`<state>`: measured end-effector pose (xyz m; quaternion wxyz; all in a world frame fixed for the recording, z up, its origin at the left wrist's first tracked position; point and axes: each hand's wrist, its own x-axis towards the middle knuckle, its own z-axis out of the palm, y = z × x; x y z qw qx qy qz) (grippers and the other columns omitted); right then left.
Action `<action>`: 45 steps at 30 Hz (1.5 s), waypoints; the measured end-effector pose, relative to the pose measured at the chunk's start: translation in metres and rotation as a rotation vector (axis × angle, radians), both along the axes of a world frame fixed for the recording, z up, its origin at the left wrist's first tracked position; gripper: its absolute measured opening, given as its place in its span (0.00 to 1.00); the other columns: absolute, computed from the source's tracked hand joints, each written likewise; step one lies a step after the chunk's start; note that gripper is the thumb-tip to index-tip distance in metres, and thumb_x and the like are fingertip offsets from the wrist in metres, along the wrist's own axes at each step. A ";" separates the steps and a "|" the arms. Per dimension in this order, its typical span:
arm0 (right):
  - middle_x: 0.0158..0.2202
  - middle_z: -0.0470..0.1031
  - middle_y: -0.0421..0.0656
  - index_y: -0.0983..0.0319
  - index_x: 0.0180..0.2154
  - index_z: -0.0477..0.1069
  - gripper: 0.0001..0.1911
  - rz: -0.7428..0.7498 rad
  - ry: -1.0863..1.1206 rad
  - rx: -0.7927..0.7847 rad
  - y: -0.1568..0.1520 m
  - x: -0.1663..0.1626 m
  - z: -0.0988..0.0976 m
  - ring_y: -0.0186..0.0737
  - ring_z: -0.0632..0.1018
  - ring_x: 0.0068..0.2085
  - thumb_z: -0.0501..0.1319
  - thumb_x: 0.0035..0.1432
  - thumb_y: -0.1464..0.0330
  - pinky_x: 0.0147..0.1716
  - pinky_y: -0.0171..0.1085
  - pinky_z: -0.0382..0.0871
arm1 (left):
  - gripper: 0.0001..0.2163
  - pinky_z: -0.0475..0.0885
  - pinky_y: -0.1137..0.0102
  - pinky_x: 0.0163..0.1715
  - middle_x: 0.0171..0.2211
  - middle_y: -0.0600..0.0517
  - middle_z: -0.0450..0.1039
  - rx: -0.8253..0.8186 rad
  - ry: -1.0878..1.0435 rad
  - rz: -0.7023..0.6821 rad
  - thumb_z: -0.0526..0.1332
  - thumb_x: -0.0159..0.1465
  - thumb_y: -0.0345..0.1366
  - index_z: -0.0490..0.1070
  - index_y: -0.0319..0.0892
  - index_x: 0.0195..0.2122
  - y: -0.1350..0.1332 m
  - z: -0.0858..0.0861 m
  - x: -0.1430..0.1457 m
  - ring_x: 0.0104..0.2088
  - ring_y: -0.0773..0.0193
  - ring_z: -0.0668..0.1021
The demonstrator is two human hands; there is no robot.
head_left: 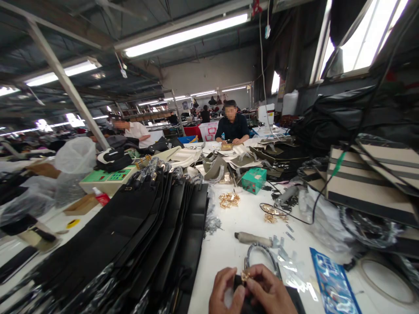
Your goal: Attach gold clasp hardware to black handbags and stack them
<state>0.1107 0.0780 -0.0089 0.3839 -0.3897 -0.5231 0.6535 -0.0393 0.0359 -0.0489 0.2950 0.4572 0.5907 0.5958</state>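
At the bottom of the head view, my right hand (270, 290) pinches a small gold metal fitting (245, 275) between thumb and fingers. My left hand (225, 293) is closed beside it, thumb and fingers on the edge of a black bag piece (296, 298), partly hidden under both hands. A dark handle (262, 247) wrapped in clear plastic loops up beyond my right hand. Just past the loop lies a tool with a cloth-wrapped grip (253, 238). Flat metal strips (282, 253) are scattered to its right.
A large stack of black bag panels (157, 226) fills the left. Loose gold fittings (229, 199) lie near a green box (254, 180). On the right are a blue packet (334, 279), a tape roll (388, 279) and a black cable (313, 213). A co-worker (232, 126) sits across.
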 end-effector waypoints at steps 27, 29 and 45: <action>0.32 0.78 0.40 0.61 0.37 0.71 0.14 -0.148 0.633 -0.202 0.000 0.022 0.003 0.32 0.75 0.25 0.70 0.53 0.60 0.26 0.33 0.66 | 0.11 0.65 0.69 0.38 0.29 0.54 0.68 -0.357 0.223 -0.051 0.69 0.50 0.40 0.68 0.43 0.25 -0.006 0.057 0.026 0.36 0.60 0.72; 0.31 0.78 0.40 0.61 0.36 0.71 0.14 -0.130 0.642 -0.205 -0.001 0.022 0.004 0.32 0.75 0.25 0.70 0.54 0.60 0.25 0.32 0.65 | 0.12 0.65 0.69 0.37 0.28 0.54 0.69 -0.375 0.168 -0.003 0.67 0.54 0.43 0.68 0.43 0.27 -0.011 0.054 0.029 0.35 0.60 0.72; 0.31 0.77 0.40 0.60 0.36 0.72 0.14 -0.058 0.645 -0.243 -0.004 0.027 0.011 0.33 0.75 0.25 0.71 0.51 0.61 0.25 0.32 0.65 | 0.17 0.71 0.60 0.50 0.39 0.45 0.81 -0.606 -0.806 -0.182 0.62 0.61 0.42 0.74 0.35 0.47 -0.039 0.082 0.027 0.42 0.53 0.81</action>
